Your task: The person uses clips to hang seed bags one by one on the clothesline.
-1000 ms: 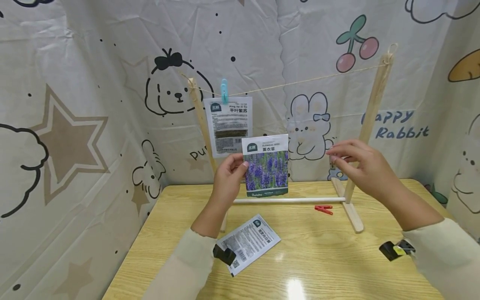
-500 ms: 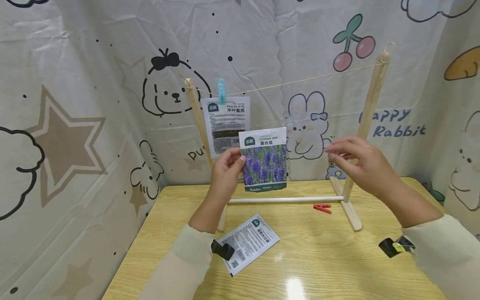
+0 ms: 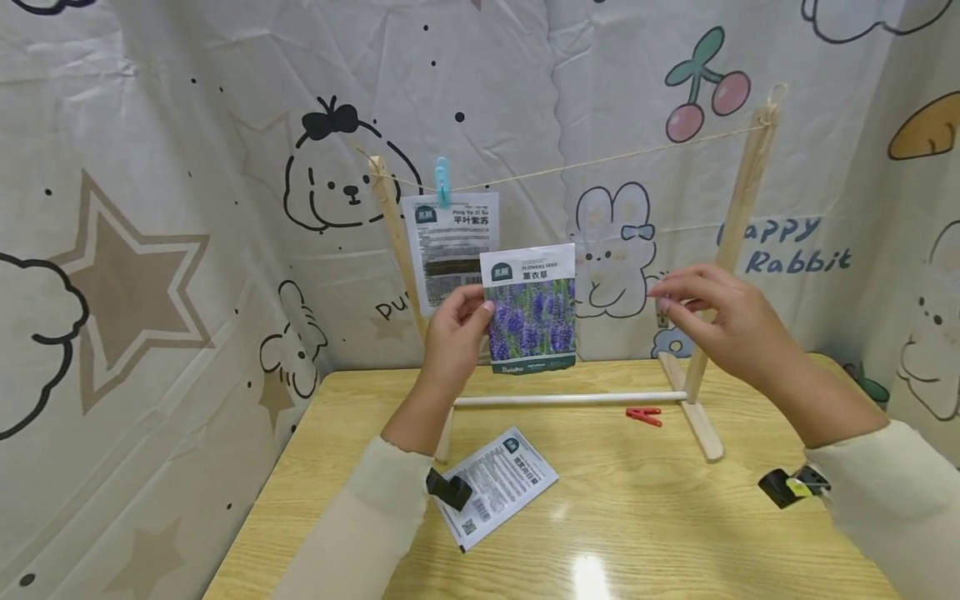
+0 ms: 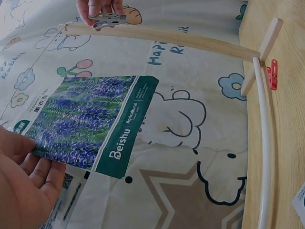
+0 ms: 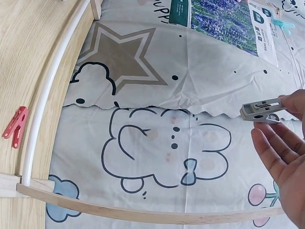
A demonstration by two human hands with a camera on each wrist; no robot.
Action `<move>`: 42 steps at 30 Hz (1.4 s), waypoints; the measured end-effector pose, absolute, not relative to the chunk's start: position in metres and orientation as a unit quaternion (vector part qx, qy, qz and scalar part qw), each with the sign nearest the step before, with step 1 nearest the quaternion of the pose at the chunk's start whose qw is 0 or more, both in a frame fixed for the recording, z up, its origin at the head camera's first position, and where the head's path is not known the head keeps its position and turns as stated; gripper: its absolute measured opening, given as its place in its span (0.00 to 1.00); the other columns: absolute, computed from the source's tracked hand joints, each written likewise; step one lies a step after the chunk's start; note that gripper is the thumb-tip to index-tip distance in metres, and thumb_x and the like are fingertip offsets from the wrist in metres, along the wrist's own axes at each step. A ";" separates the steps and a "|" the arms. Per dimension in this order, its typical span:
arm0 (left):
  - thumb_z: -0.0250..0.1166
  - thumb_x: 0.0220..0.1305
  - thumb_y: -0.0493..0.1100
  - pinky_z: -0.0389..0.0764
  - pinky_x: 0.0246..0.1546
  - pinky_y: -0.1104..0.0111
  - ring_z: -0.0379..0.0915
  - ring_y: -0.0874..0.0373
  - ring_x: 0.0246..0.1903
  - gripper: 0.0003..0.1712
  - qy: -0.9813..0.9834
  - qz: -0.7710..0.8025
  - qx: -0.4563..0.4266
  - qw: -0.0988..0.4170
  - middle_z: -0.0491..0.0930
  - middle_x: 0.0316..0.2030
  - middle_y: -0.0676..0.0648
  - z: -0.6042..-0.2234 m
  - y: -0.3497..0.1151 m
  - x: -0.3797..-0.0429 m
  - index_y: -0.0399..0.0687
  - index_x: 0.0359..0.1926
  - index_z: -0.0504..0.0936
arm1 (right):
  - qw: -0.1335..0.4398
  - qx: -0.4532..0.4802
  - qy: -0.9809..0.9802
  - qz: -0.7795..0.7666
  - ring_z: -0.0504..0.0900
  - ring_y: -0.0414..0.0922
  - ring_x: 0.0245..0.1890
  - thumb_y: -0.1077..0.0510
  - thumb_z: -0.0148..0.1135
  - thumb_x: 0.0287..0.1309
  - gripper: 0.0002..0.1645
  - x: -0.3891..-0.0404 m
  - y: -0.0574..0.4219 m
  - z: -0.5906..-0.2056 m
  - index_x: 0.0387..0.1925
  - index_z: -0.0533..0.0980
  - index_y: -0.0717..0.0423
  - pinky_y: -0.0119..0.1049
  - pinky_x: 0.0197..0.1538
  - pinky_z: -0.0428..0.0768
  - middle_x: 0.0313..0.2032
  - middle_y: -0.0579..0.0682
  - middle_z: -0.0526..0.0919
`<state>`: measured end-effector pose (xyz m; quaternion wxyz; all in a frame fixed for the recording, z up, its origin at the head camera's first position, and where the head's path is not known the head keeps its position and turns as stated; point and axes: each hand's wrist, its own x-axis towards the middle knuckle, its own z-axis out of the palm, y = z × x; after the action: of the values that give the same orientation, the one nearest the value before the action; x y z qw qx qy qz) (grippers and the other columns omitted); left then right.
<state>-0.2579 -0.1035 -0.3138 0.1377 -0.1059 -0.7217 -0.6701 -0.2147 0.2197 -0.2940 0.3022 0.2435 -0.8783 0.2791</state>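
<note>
My left hand (image 3: pixel 456 333) pinches the left edge of a flower seed packet (image 3: pixel 531 321) between thumb and fingers. The packet is upright, its purple lavender picture facing me, and partly overlaps a second seed packet (image 3: pixel 453 250) behind it. That one hangs from a string (image 3: pixel 585 167) by a light blue clothespin (image 3: pixel 442 179). To the right, my right hand (image 3: pixel 723 317) pinches a grey clothespin (image 5: pixel 259 110) by its handle end, seen best in the right wrist view. The clothespin is apart from both packet and string.
The string runs between two wooden posts (image 3: pixel 742 200) joined low down by a white rod (image 3: pixel 570 400). A red clothespin (image 3: pixel 643 416) lies on the table (image 3: pixel 637 517) near the right foot. Another seed packet (image 3: pixel 502 492) lies face down under my left forearm.
My left hand has lifted the lavender packet a little. The right hand has risen slightly, still holding the grey clothespin. The head view has shifted a bit.
</note>
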 end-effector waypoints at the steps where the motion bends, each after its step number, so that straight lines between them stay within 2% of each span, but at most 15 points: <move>1: 0.60 0.72 0.36 0.80 0.44 0.71 0.76 0.62 0.39 0.13 -0.722 -0.670 -0.105 0.138 0.81 0.42 0.44 -0.313 -0.104 -0.258 0.39 0.55 0.79 | 0.303 0.246 -0.877 0.280 0.72 0.27 0.46 0.62 0.63 0.67 0.11 -0.215 0.220 -0.293 0.48 0.83 0.50 0.09 0.48 0.69 0.52 0.46 0.81; 7: 0.60 0.73 0.38 0.80 0.45 0.66 0.75 0.61 0.40 0.14 -0.730 -0.660 -0.110 0.140 0.80 0.43 0.46 -0.308 -0.104 -0.258 0.41 0.57 0.79 | 0.308 0.257 -0.871 0.284 0.72 0.26 0.46 0.64 0.64 0.66 0.11 -0.216 0.220 -0.290 0.48 0.84 0.52 0.09 0.48 0.69 0.51 0.47 0.81; 12: 0.59 0.73 0.37 0.78 0.43 0.68 0.75 0.61 0.39 0.14 -0.728 -0.659 -0.118 0.145 0.80 0.43 0.46 -0.305 -0.103 -0.259 0.41 0.57 0.79 | 0.311 0.263 -0.867 0.288 0.71 0.24 0.45 0.65 0.64 0.66 0.11 -0.217 0.220 -0.287 0.47 0.84 0.54 0.09 0.47 0.70 0.51 0.48 0.81; 19: 0.59 0.74 0.38 0.78 0.46 0.55 0.73 0.61 0.37 0.14 -0.727 -0.661 -0.118 0.148 0.79 0.41 0.48 -0.300 -0.100 -0.261 0.42 0.57 0.79 | 0.321 0.276 -0.860 0.286 0.71 0.22 0.43 0.66 0.65 0.64 0.10 -0.219 0.220 -0.282 0.46 0.84 0.56 0.09 0.47 0.70 0.49 0.49 0.81; 21: 0.59 0.74 0.38 0.78 0.46 0.54 0.72 0.60 0.36 0.13 -0.727 -0.659 -0.120 0.151 0.79 0.40 0.48 -0.299 -0.100 -0.262 0.42 0.56 0.79 | 0.322 0.274 -0.861 0.283 0.71 0.22 0.43 0.66 0.64 0.65 0.11 -0.219 0.220 -0.280 0.47 0.84 0.56 0.09 0.47 0.70 0.50 0.49 0.81; 27: 0.58 0.75 0.38 0.77 0.45 0.59 0.72 0.61 0.38 0.13 -0.731 -0.653 -0.124 0.154 0.79 0.41 0.47 -0.295 -0.098 -0.263 0.43 0.56 0.79 | 0.320 0.267 -0.865 0.280 0.71 0.24 0.43 0.64 0.63 0.66 0.11 -0.218 0.217 -0.274 0.48 0.84 0.53 0.09 0.47 0.70 0.50 0.48 0.81; 34: 0.58 0.75 0.40 0.76 0.39 0.71 0.72 0.60 0.39 0.14 -0.740 -0.643 -0.118 0.158 0.78 0.43 0.47 -0.290 -0.094 -0.264 0.43 0.58 0.78 | 0.326 0.268 -0.865 0.271 0.72 0.27 0.45 0.63 0.63 0.67 0.11 -0.218 0.213 -0.269 0.48 0.83 0.54 0.09 0.47 0.69 0.49 0.48 0.82; 42: 0.57 0.76 0.41 0.74 0.39 0.70 0.71 0.59 0.40 0.16 -0.743 -0.639 -0.112 0.163 0.78 0.46 0.47 -0.284 -0.092 -0.269 0.44 0.61 0.77 | 0.334 0.274 -0.863 0.263 0.73 0.31 0.45 0.64 0.63 0.66 0.11 -0.220 0.213 -0.264 0.48 0.83 0.55 0.09 0.48 0.69 0.52 0.50 0.82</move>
<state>-0.2691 -0.0917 -0.2835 0.1633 -0.1117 -0.7432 -0.6392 -0.2204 0.2127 -0.2637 0.3341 0.2737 -0.8628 0.2627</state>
